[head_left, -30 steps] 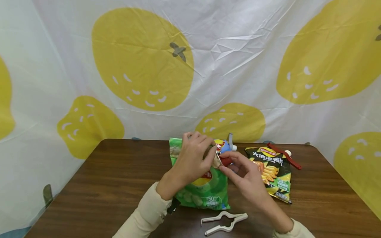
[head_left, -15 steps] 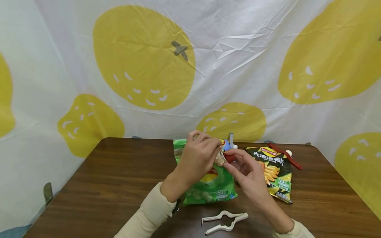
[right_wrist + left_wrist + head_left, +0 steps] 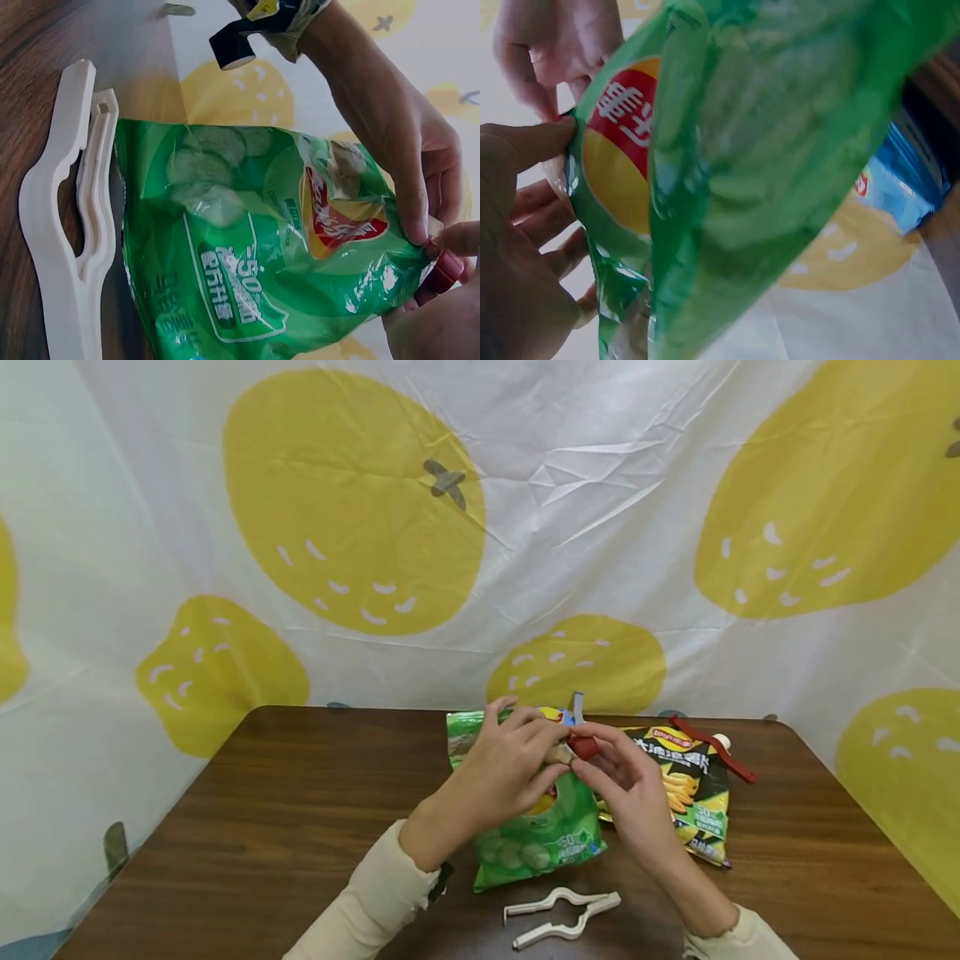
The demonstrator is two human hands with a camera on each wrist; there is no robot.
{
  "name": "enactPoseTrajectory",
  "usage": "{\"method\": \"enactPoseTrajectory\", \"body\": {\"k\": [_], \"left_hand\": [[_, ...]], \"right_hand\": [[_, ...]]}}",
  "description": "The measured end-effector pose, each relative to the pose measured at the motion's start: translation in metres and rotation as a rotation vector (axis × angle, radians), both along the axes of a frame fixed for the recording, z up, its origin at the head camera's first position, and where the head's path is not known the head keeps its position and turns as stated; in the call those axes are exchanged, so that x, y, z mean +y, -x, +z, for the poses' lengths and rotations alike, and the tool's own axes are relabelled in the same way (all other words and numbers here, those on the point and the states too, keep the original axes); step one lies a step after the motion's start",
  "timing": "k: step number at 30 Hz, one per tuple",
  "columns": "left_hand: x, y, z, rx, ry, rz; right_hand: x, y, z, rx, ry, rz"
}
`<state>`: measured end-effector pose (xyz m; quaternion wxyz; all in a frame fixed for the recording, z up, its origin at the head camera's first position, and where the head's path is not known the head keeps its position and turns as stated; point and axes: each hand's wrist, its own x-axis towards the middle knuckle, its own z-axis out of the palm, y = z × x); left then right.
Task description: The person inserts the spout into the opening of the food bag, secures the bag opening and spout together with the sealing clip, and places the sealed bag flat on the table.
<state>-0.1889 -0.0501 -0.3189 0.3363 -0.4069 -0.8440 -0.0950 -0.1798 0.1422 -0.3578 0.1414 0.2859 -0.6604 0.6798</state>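
Observation:
A green chip bag hangs tilted over the table in the head view. My left hand pinches its upper right edge between thumb and fingers; the left wrist view shows this hand along the bag's crinkled edge. Facing it, my right hand holds a small glossy dark-red object against that edge. The fingertips of both hands nearly meet there. In the right wrist view the red object is partly covered by the right thumb, and its kind cannot be made out.
A white bag clip lies spread on the brown table in front. On the right is a black chip bag with a red clip across its top. A blue bag with a grey-blue clip stands behind.
The green bag has shifted right, its lower end now nearer the black bag. The left hand has moved right and its thumb has closed in towards the right fingertips. The white clip stays put.

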Motion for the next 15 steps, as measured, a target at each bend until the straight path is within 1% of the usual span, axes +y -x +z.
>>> {"method": "enactPoseTrajectory", "body": {"k": [2, 5, 9, 11, 15], "left_hand": [[0.001, 0.001, -0.001, 0.0, -0.006, 0.004], [0.002, 0.001, -0.003, -0.01, -0.007, 0.013], [0.003, 0.003, -0.006, -0.018, 0.003, 0.023], [0.004, 0.004, -0.007, -0.019, -0.007, 0.017], [0.007, 0.005, -0.011, -0.019, -0.049, -0.007]], "right_hand": [[0.0, 0.0, 0.0, -0.008, -0.029, -0.019], [0.001, 0.001, 0.0, -0.014, -0.108, -0.042], [0.003, 0.003, -0.002, -0.034, -0.199, -0.053], [0.004, 0.003, -0.002, -0.052, -0.216, -0.052], [0.006, 0.003, -0.002, -0.054, -0.232, -0.06]]}}
